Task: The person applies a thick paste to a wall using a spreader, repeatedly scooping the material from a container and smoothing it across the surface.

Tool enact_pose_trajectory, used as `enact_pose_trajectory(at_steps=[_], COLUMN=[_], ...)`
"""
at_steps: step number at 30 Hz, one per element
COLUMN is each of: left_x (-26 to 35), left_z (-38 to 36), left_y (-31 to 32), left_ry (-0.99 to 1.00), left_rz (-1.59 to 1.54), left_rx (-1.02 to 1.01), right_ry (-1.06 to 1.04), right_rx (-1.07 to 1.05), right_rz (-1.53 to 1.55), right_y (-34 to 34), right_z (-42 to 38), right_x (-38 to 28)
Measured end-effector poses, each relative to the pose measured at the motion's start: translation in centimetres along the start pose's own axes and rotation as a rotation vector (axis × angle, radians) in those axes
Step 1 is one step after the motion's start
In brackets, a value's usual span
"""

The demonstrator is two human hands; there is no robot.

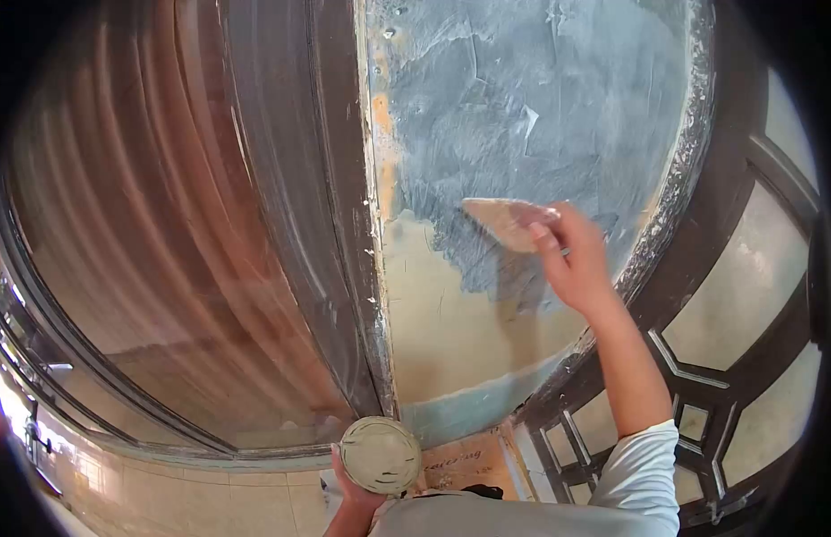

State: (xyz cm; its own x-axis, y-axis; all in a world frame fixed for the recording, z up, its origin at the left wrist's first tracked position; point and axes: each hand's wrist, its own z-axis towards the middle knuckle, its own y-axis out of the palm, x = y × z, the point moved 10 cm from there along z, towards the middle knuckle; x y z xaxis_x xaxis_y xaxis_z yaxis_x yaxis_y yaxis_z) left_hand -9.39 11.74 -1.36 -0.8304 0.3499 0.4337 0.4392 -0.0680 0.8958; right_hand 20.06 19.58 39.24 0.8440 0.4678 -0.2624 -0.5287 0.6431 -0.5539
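Observation:
My right hand (572,253) grips a flat, pale triangular scraper (508,219) against the wall, its tip pointing left. Grey-blue coating (541,107) covers the upper part of the wall panel, with an uneven lower border near the scraper. Below that border the wall is bare cream (442,331), with a pale blue band at the bottom. Low in the view, my left hand (353,488) holds a round container (381,455) from its left side; its round face is beige with dark marks.
Dark wooden framing (330,224) and glass with reddish-brown curtains (165,224) stand at left. A dark lattice door (702,313) with pale panes is at right. Tiled floor (210,497) and a cardboard box (465,461) with writing lie below.

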Motion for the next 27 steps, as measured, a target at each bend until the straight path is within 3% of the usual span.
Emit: enact_pose_trajectory(at_steps=[3,4,7,9,13,15,17,19,21,23,24,26,27], left_x=[-0.3,-0.3,0.2,-0.6,-0.2,0.0,-0.3,-0.5,-0.4,-0.5,-0.5,0.0,0.4], left_z=[0.1,0.1,-0.1,0.2,0.5,0.4,0.5,0.4,0.1,0.3,0.4,0.2,0.1], left_y=[-0.4,-0.3,0.4,-0.3,0.0,0.8,0.1,-0.1,0.1,-0.8,-1.1,-0.1,0.4], left_ry=[-0.008,-0.011,0.049,-0.020,0.024,0.046,0.019,-0.005,-0.024,-0.014,-0.011,0.010,0.030], left_rz=[-0.010,-0.012,0.119,-0.028,0.071,0.121,0.048,-0.027,-0.022,-0.021,-0.019,0.033,0.086], left_rx=[0.061,0.063,0.009,0.043,0.048,-0.011,0.028,0.062,0.094,0.087,0.083,0.060,0.037], right_ry=[-0.119,-0.228,-0.277,-0.283,-0.222,-0.067,-0.145,-0.237,-0.269,-0.200,-0.202,0.213,0.210], right_rx=[-0.168,-0.290,-0.463,-0.571,-0.421,-0.086,-0.156,-0.498,-0.587,-0.271,-0.269,0.074,0.075], right_rz=[0.051,-0.064,-0.036,-0.049,-0.110,0.059,0.003,0.023,-0.092,-0.109,-0.108,0.323,0.324], right_y=[1.6,4.6,10.7,12.6,8.4,3.5,4.6,9.9,11.0,7.7,6.8,1.3,2.0], right_z=[-1.7,-3.8,-8.6,-9.6,-4.9,-2.8,-4.3,-7.4,-7.9,-5.2,-4.8,-3.8,-4.3], right_x=[-2.7,-2.6,-1.5,-1.1,-0.1,0.2,-0.2,-0.5,-0.2,1.0,0.4,2.4,2.6])
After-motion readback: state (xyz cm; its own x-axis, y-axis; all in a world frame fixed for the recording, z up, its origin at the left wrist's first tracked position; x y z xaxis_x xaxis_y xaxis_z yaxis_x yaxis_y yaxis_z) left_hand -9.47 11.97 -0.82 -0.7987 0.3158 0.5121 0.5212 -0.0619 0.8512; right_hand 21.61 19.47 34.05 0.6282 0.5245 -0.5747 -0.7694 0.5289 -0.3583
